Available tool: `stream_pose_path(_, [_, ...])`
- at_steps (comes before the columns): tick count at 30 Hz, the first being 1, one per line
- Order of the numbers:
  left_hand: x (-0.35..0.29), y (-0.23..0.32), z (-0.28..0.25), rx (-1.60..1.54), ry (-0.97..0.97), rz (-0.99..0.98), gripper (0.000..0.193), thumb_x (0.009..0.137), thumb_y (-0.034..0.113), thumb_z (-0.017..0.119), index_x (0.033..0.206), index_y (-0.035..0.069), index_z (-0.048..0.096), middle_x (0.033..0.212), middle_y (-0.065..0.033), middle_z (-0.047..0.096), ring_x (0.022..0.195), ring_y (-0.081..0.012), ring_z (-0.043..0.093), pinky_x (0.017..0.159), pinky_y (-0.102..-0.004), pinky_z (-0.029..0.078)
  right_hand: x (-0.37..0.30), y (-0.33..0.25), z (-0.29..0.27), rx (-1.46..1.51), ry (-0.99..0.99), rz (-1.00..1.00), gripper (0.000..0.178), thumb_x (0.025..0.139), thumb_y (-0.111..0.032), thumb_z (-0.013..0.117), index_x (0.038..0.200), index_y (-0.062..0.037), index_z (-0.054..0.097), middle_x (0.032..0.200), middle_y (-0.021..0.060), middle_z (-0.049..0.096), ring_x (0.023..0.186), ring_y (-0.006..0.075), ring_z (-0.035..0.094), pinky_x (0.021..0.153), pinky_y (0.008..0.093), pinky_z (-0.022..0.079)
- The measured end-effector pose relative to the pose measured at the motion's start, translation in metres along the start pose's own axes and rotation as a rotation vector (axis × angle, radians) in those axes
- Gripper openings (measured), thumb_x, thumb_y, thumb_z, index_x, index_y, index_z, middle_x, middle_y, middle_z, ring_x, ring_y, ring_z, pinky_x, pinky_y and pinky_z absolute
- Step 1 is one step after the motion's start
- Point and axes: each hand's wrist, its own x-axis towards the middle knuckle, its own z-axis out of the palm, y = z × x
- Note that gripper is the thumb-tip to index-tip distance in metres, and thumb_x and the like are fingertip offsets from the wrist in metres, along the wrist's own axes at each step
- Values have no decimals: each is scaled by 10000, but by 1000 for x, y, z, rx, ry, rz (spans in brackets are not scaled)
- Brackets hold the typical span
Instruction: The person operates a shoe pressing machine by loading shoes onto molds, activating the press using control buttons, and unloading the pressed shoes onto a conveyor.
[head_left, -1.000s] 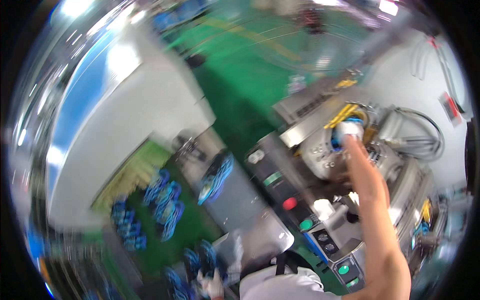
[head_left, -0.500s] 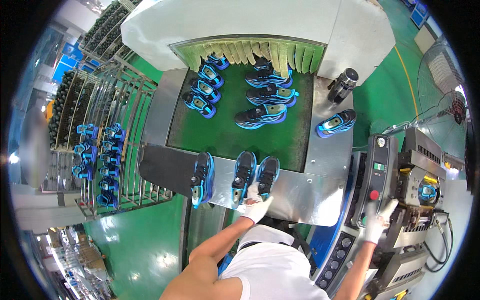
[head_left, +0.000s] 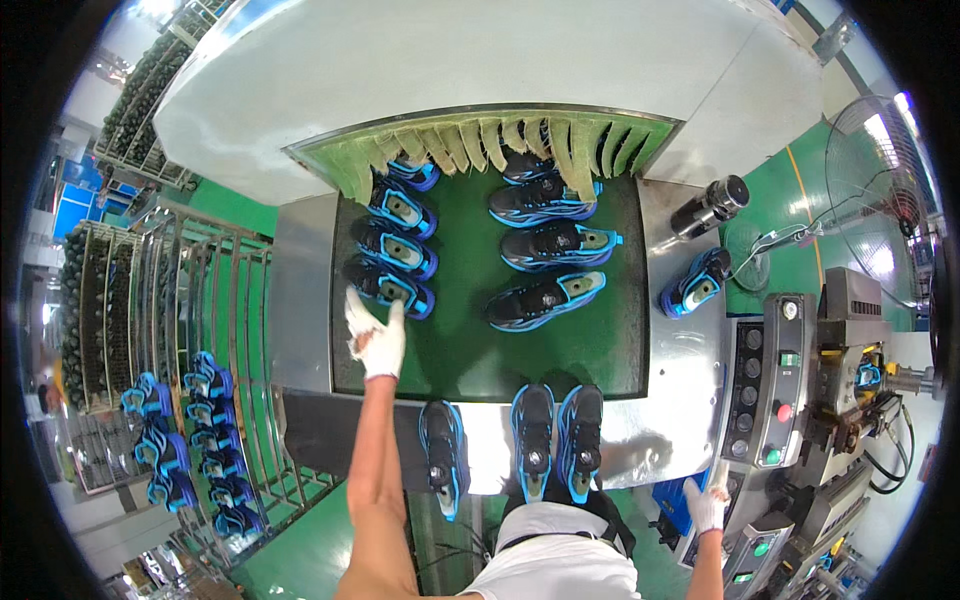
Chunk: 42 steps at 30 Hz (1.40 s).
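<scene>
Evidently, the left row of shoes (head_left: pixel 385 243) and right row of shoes (head_left: pixel 545 245) are kept apart on the green belt (head_left: pixel 470 350), probably for single handling. Heels of the three shoes (head_left: pixel 534 435) on the metal bench (head_left: pixel 655 425) are turned near, likely for easy grasping. The left hand (head_left: pixel 378 342) is spread at the nearest left-row shoe (head_left: pixel 372 278), contact being unclear; the right hand (head_left: pixel 707 505) is spread, nothing seen held, near the control panel (head_left: pixel 790 380). Earlier, the left was placed at the bench shoes, the right farther right.
</scene>
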Motion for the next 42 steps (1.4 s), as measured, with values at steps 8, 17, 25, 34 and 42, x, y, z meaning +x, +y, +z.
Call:
stream_pose_path(8, [72, -65, 12, 57, -149, 307, 283, 1023, 262, 533, 1098, 24, 665, 1115, -209, 641, 1053, -402, 617, 905, -481, 492, -78, 0, -1, 10, -330, 347, 941, 798, -441, 752, 1492, 93, 406, 1516, 292, 458, 1424, 388, 444, 1196, 412, 330])
stream_pose_path(17, [-31, 168, -25, -555, -442, 755, 112, 895, 154, 748, 896, 52, 702, 904, -138, 684, 812, -310, 671, 731, -416, 531, -59, -209, -63, 691, -55, 129, 863, 810, -325, 796, 1468, 94, 427, 1443, 267, 548, 1344, 332, 547, 1115, 361, 430])
stream_pose_path(25, [-178, 400, -37, -800, -944, 1583, 114, 847, 132, 773, 902, 40, 736, 891, -130, 715, 822, -305, 699, 736, -400, 549, 30, -223, -25, 774, 617, -106, 666, 804, -327, 755, 1349, -31, 512, 1216, 211, 636, 1139, 388, 615, 905, 406, 533])
stream_pose_path(34, [-339, 556, -87, -1210, -1435, 1633, 569, 918, 36, 672, 1443, -15, 459, 1337, -203, 582, 1178, -285, 628, 1014, -388, 507, -112, -117, -89, 2007, 808, 250, 587, 846, -167, 803, 1352, 24, 578, 1213, 83, 682, 1025, 155, 634, 929, 323, 508])
stream_pose_path(42, [-542, 657, 6, -529, -1393, 1526, 809, 985, 489, 558, 1550, -30, 302, 1560, -303, 379, 1440, -409, 402, 1197, -420, 316, -177, -122, -37, 1564, 1221, 826, 459, 778, -183, 805, 1148, 47, 659, 1021, 81, 701, 894, 161, 630, 798, 341, 518])
